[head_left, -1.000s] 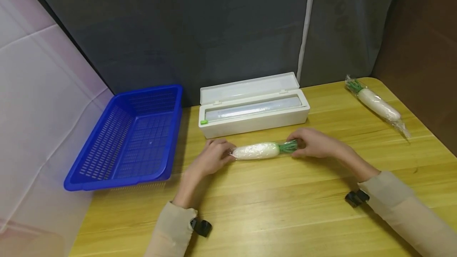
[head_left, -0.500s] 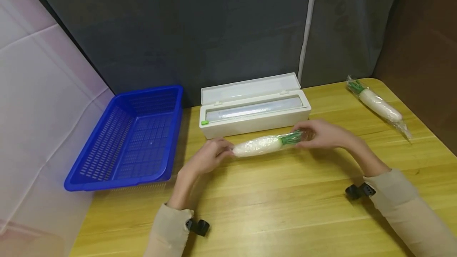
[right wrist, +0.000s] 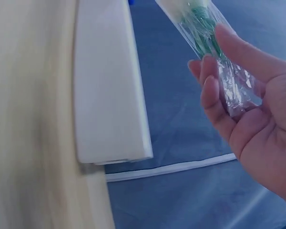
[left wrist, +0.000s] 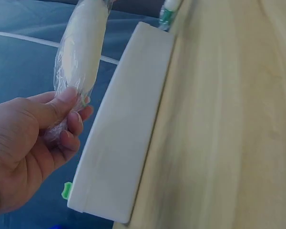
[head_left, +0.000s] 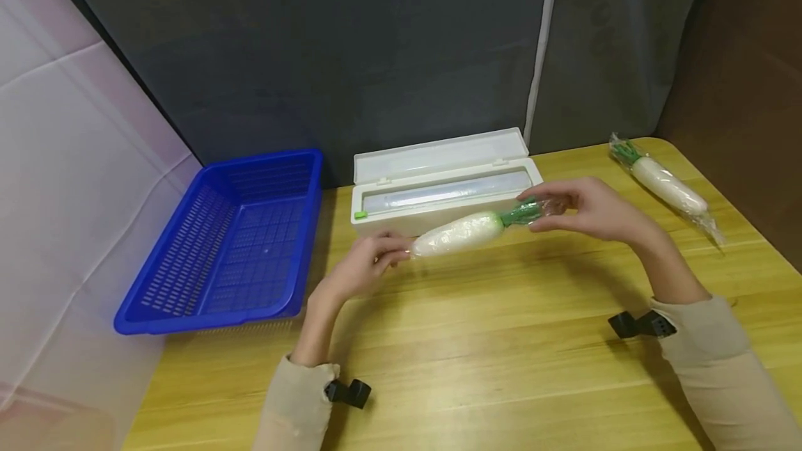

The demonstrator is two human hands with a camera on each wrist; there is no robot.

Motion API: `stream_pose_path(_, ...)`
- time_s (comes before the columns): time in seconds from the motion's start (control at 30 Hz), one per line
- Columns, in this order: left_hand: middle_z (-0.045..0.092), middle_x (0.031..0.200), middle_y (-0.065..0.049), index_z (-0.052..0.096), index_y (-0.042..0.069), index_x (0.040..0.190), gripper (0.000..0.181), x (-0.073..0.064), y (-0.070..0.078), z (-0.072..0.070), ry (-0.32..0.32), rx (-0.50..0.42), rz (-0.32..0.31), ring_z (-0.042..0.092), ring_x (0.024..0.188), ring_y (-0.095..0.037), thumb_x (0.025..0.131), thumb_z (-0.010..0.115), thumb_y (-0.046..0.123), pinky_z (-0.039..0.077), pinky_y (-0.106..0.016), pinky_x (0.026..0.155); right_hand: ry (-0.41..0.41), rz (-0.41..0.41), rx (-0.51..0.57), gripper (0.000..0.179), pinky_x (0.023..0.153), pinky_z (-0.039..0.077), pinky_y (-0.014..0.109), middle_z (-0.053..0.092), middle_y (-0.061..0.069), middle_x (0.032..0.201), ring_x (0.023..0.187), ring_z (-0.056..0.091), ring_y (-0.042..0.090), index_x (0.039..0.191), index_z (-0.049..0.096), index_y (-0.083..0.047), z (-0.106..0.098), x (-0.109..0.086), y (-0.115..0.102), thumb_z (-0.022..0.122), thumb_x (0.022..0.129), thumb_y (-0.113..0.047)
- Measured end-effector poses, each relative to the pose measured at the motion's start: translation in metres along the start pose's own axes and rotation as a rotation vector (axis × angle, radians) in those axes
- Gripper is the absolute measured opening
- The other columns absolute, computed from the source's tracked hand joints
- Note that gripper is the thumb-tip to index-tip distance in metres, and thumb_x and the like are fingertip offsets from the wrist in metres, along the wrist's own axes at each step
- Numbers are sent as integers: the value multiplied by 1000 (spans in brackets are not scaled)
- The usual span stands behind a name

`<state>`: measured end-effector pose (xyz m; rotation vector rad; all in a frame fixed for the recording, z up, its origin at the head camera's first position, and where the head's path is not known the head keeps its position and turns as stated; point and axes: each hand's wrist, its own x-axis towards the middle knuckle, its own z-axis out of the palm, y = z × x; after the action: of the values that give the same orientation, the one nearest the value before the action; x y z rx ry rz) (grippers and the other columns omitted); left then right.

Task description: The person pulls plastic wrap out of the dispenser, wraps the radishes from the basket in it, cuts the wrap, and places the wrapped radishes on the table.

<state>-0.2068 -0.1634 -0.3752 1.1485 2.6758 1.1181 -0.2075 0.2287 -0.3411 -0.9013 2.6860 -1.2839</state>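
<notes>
Between my two hands a white radish (head_left: 460,234) wrapped in clear plastic film is held up off the table, its green-stalk end tilted higher at the right. My left hand (head_left: 360,266) pinches the twisted film at the root end, thumb against fingers, as the left wrist view shows on the hand (left wrist: 33,129). At the other end my right hand (head_left: 589,211) grips the film past the green stalks (right wrist: 205,28), its fingers curled round the loose plastic. Just behind the radish stands a white cling film box (head_left: 407,220) with its lid up and a roll inside.
To the left sits a blue plastic basket (head_left: 263,249) with slotted sides. A second film-wrapped radish (head_left: 667,185) lies at the back right of the wooden table (head_left: 476,360). A dark cloth wall (head_left: 376,54) closes off the back.
Both hands have lifted the wrapped radish from the table. The right hand has moved up and to the right, tilting the stalk end higher; the box and basket stay put.
</notes>
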Motion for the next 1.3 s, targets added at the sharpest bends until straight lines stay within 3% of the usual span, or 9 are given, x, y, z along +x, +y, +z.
stream_pose_path(0.2,65,84,-5,75,-1,112,19,5,2,-4,22,-29,-13,57,72,-25,98,63,1,46,-27,61,52,-50,100,42,67,52,21,76,4,91,79,70,14,132,66,-4,-7,-3,-11,73,90,0)
stream_pose_path(0.33,69,92,-9,76,-1,110,18,8,4,-5,59,-61,-15,57,74,-21,97,64,1,49,-29,64,94,-47,131,46,73,52,20,73,2,104,83,66,15,136,64,-6,-9,-4,-15,71,91,2)
stream_pose_path(0.57,70,101,-12,76,-2,108,16,9,5,-9,129,-175,-50,59,74,-30,95,67,1,51,-33,64,186,-104,112,40,77,48,18,68,-4,110,85,60,14,135,64,-7,-11,-4,-21,58,98,7)
stream_pose_path(0.8,69,107,-13,73,-2,118,23,9,7,-11,182,-320,-22,59,78,-21,97,64,0,50,-27,67,320,-138,92,37,78,50,16,69,-11,116,85,62,12,131,67,-5,-13,-5,-27,60,97,6)
stream_pose_path(0.97,70,111,-14,74,-1,116,22,10,11,-12,308,-400,-42,63,86,-18,95,67,1,55,-29,73,342,-122,113,37,84,51,15,69,-8,123,97,66,8,131,67,-5,-15,-8,-30,63,95,6)
stream_pose_path(1.13,72,106,-13,77,-2,108,18,9,15,-14,433,-485,-64,66,90,-18,91,73,1,59,-31,74,345,-162,147,38,88,51,16,68,1,128,114,63,7,129,68,-2,-15,-9,-31,63,94,11)
stream_pose_path(1.3,74,97,-8,77,-3,107,17,7,14,-17,495,-494,-28,67,82,-19,91,73,1,57,-28,71,421,-306,311,28,80,55,19,73,10,118,91,69,14,116,70,11,-11,-8,-34,68,88,14)
